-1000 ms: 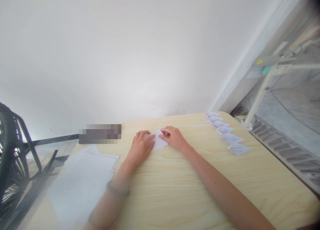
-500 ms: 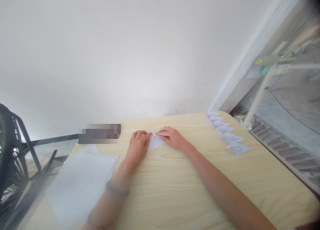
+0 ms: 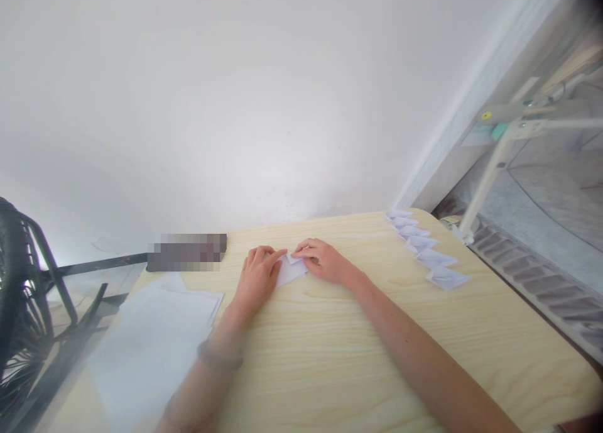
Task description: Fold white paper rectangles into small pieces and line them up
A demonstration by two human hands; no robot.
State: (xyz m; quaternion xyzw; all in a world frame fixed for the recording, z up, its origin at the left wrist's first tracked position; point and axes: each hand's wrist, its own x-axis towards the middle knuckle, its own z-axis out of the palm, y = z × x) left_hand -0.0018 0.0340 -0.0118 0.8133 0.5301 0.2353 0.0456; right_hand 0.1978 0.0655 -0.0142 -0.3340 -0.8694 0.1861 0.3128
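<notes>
- Paper piece (image 3: 291, 274), white, sm., lies on wood-look table (image 3: 311, 364) near far edge, btwn the two hands; partly covered by fingers. Sm. flap visible at its top.
- L hand (image 3: 259, 274): holding paper at its L side, fingers curled & narrow, thumb near index. Exact contact under fingers hidden. Dark band (image 3: 220, 356) on L wrist.
- R hand (image 3: 324, 260): holding paper at its upper R, fingertips drawn tog. on/by the flap, narrow. Can't tell how hard it presses.
- Step in hand (judgement): folding, prob. bringing the top flap over & lining it up; crease not clearly set, too small to be sure.
- Next move calls for (judgement): L pinning paper steady, R fingertip pressing along the fold; edges need to line up or crease goes skewed. Thin paper prob. slips if L lets up.
- R side of table: row of folded papers (image 3: 446, 278), pointed shapes, running back toward far R corner, well apart from R hand.
- L side: loose white sheets (image 3: 151, 339), overlapping, beside L forearm. Pixelated dark block (image 3: 186, 254) behind them, contents n/a.
</notes>
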